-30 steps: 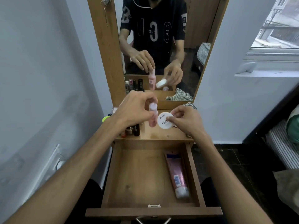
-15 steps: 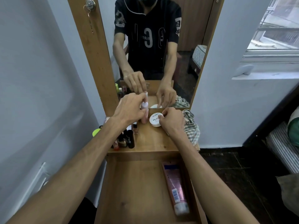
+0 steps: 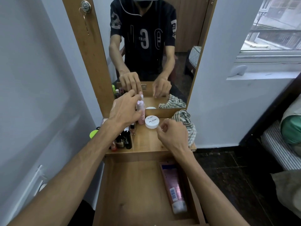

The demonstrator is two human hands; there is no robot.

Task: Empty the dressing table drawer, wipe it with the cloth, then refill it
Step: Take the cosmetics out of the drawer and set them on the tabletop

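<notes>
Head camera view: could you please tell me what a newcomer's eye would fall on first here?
Probably the left hand, gripping a pink bottle upright on the table top in front of the mirror. Beside it sits a white nail polish jar, the right hand just off it. Below, the open drawer holds only a pink tube along its right side.

Single head-worn wide-angle view, looking forward and down from just above the desk. Open drawer close, filling the lower centre of the frame; mirror straight ahead at upper centre; window at upper right.
</notes>
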